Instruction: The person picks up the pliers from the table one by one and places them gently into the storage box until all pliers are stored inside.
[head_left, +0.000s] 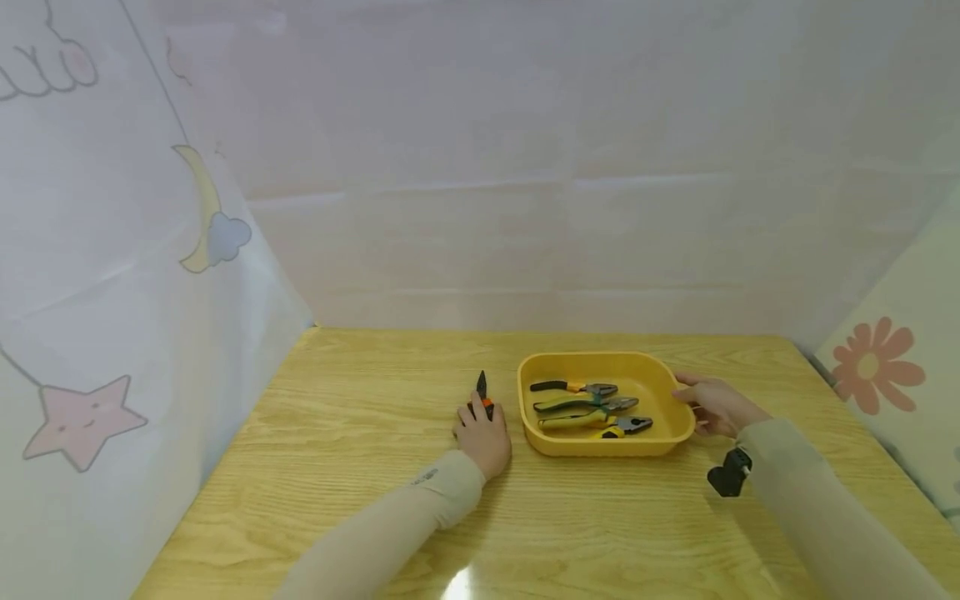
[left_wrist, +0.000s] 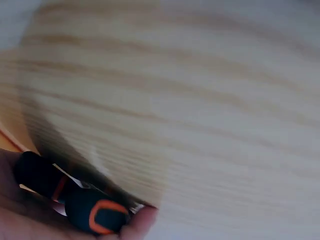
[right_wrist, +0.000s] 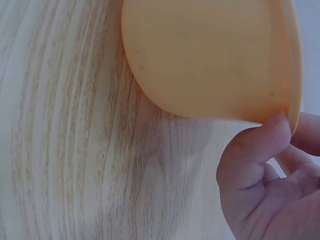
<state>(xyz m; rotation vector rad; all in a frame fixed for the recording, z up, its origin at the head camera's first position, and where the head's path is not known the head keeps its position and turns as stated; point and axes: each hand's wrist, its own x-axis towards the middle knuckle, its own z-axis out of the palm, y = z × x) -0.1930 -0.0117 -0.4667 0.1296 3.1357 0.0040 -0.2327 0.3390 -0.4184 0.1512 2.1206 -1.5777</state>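
My left hand (head_left: 486, 440) grips the handles of long-nosed pliers (head_left: 482, 385) on the table, left of the yellow tray (head_left: 600, 448). The dark jaws of these pliers point away from me. In the left wrist view, the black and orange handles (left_wrist: 97, 210) lie within my fingers. My right hand (head_left: 716, 406) pinches the tray's right rim between thumb and fingers, as the right wrist view shows at the rim (right_wrist: 295, 65). Inside the tray lie several pliers, among them black-and-orange pliers (head_left: 573, 387), green-handled pliers (head_left: 585, 404) and yellow-handled pliers (head_left: 626, 427).
The wooden table (head_left: 360, 417) extends around the tray on all sides. Pale cloth walls (head_left: 487, 208) stand behind the table and at both sides. A small black device (head_left: 730, 473) hangs at my right wrist.
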